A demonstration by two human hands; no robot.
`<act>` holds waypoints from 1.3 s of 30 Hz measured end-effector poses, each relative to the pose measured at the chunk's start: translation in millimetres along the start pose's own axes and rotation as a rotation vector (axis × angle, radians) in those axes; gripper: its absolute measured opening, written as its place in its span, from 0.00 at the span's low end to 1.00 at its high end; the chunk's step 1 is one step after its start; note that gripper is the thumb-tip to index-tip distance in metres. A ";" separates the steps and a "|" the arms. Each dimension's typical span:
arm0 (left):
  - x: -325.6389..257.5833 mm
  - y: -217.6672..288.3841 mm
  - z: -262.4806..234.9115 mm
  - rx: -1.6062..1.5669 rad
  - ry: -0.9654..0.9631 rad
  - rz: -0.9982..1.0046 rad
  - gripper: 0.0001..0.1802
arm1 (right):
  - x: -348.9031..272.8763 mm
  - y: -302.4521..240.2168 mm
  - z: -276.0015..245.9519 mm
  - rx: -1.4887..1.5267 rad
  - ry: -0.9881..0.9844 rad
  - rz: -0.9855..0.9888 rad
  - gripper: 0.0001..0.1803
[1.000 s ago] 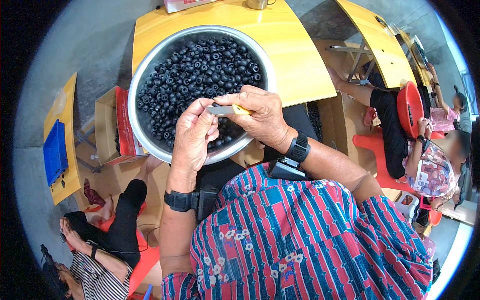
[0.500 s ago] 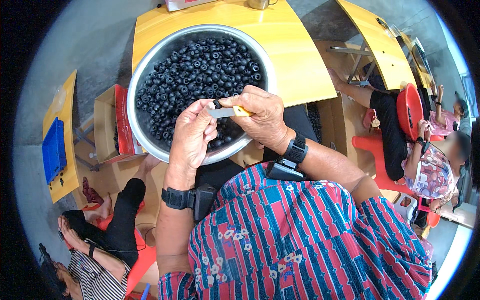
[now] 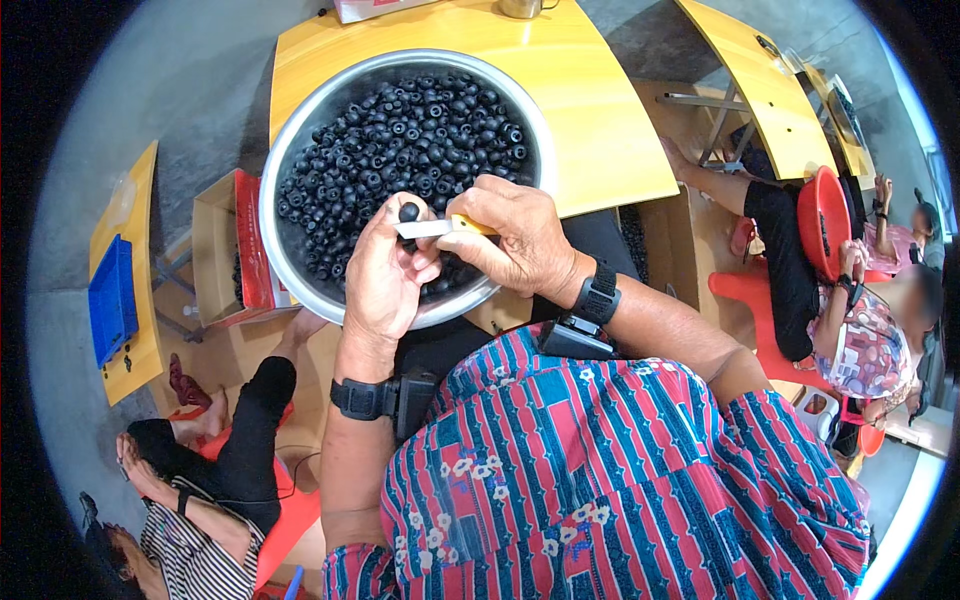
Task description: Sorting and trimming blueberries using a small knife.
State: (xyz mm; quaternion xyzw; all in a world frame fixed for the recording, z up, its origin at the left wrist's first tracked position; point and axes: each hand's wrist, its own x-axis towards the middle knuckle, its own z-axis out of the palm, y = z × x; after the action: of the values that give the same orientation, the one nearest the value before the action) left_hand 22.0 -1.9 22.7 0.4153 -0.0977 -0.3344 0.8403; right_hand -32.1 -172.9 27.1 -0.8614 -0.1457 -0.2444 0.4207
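My left hand (image 3: pixel 383 285) pinches a small black round piece (image 3: pixel 408 211) between thumb and fingers. My right hand (image 3: pixel 528 240) grips a short knife (image 3: pixel 430 229) with a yellow handle, its blade lying across the left fingertips just below the piece. Both hands are over the near part of a wide metal bowl (image 3: pixel 268 215). Many more small black round pieces (image 3: pixel 400 140), several showing a hole, fill the bowl. Whether the blade touches the held piece I cannot tell.
The bowl stands at the near side of a yellow table (image 3: pixel 600 140). An open cardboard box (image 3: pixel 213 245) is to the left. A blue tray (image 3: pixel 113 300) rests on another yellow table. A seated person is at lower left; others sit at right near a red basin (image 3: pixel 822 225).
The blade has shifted left across the left fingertips. My right thumb has moved down, away from the black piece, which now shows more fully.
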 end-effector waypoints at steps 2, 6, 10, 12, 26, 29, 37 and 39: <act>-0.2 -0.2 -1.0 -0.029 -0.013 -0.011 0.15 | 2.3 0.2 2.0 0.061 0.065 -0.042 0.11; 0.3 -1.5 -1.2 -0.018 0.025 -0.037 0.17 | 6.6 1.6 6.5 0.175 0.151 -0.073 0.15; 1.8 -6.0 -2.0 0.164 0.048 -0.046 0.20 | 5.7 5.8 5.4 0.171 0.066 -0.032 0.18; 2.2 -9.9 1.1 0.180 0.058 -0.006 0.23 | 5.1 4.9 5.8 0.187 0.066 0.006 0.16; 1.2 -10.7 7.0 0.237 -0.014 0.009 0.18 | 7.4 7.6 6.2 0.233 0.088 0.151 0.10; 1.5 -10.3 9.5 0.243 0.028 0.016 0.16 | 7.1 7.2 8.6 0.249 0.108 0.151 0.09; 2.7 -5.1 1.3 0.140 0.031 0.030 0.16 | 4.7 4.6 4.6 0.207 0.108 0.094 0.09; 2.8 -3.6 -2.7 0.044 0.018 0.023 0.17 | 4.9 5.6 2.8 0.196 0.109 -0.004 0.11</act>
State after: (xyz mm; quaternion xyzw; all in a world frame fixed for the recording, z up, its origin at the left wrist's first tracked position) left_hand 23.6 -3.5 17.9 0.4356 -0.1021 -0.3187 0.8356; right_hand -24.6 -173.8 24.6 -0.8013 -0.1476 -0.2766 0.5095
